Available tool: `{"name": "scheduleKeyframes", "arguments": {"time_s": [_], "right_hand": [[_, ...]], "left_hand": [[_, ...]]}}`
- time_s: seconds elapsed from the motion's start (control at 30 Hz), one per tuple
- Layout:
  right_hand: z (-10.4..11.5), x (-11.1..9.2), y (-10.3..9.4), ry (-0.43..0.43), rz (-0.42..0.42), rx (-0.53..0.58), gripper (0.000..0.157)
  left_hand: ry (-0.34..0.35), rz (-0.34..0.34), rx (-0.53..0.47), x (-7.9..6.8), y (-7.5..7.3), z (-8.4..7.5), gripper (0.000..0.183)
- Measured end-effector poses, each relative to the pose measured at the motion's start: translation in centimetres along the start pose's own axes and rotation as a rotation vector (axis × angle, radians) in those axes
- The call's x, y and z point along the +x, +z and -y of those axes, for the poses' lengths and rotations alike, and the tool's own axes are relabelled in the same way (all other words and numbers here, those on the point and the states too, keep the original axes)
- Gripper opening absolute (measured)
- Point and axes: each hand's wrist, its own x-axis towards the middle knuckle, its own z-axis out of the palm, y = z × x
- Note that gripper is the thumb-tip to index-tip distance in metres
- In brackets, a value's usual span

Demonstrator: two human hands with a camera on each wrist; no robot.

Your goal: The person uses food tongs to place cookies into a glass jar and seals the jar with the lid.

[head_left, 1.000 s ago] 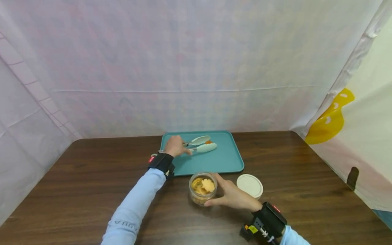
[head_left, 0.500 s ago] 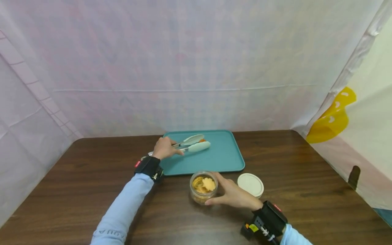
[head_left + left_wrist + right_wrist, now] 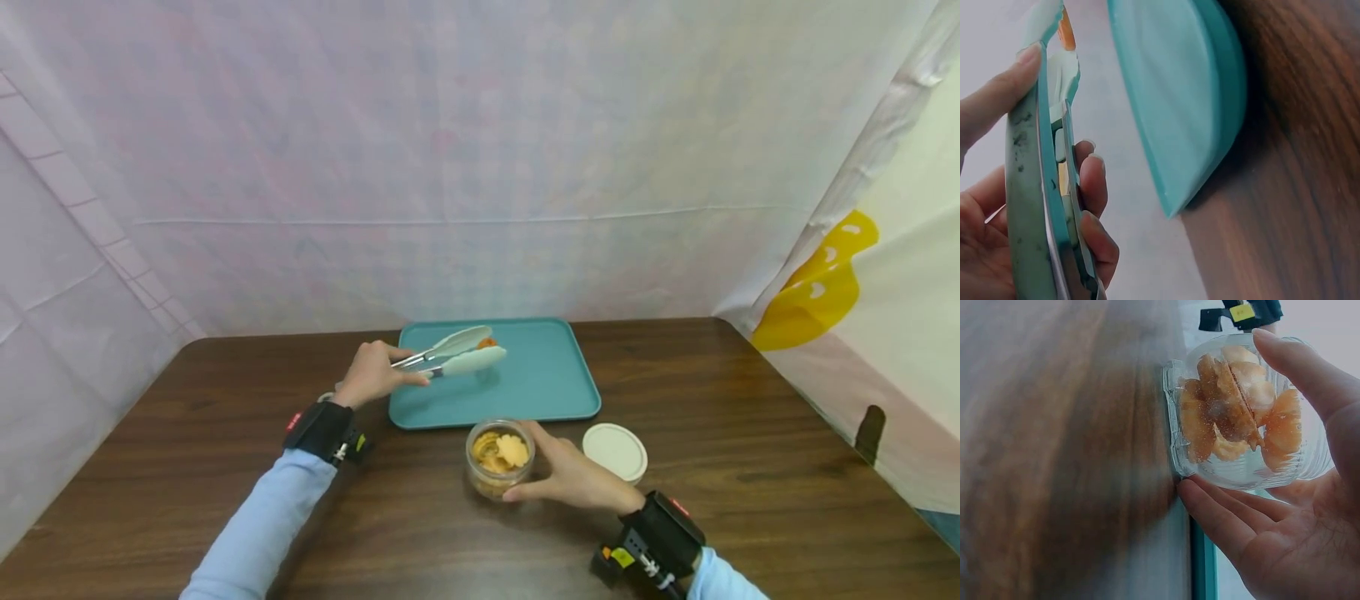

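Observation:
My left hand grips a pair of tongs with pale green tips, over the left part of the teal tray. Between the tips shows a small orange-brown piece that looks like a biscuit. The left wrist view has the thumb on one arm of the tongs and curled fingers on the other. My right hand holds a clear jar upright on the table, thumb and fingers around its side. Golden biscuits fill the jar, a flower-shaped one on top.
Right of the jar, close by my right hand, lies a round white lid. All of this is on a dark wooden table. Pale cloth hangs behind the table and at both sides.
My left hand has moved left, carrying the tongs and the orange-brown piece along over the tray. My right hand and the jar have stayed in place.

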Motion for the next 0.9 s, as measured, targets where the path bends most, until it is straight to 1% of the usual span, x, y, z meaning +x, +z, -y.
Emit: {"name": "scheduleKeyframes", "arguments": {"time_s": [0.2, 0.47, 0.7, 0.9], "right_hand": [[0.0, 0.0, 0.0, -0.031, -0.019, -0.019, 0.083], [0.0, 0.0, 0.0, -0.019, 0.007, 0.012, 0.084], [-0.1, 0.1, 0.1, -0.031, 0.013, 0.018, 0.083], [0.0, 0.1, 0.1, -0.037, 0.011, 0.01, 0.087]], "left_hand": [[0.053, 0.034, -0.04, -1.3, -0.8, -0.3, 0.058], [0.142, 0.051, -0.066, -3.1, -1.3, -0.8, 0.057], [0.185, 0.096, -0.1, -4.1, -2.0, -0.6, 0.059], [0.242, 0.125, -0.08, -4.7, -2.4, -0.3, 0.06]]}}
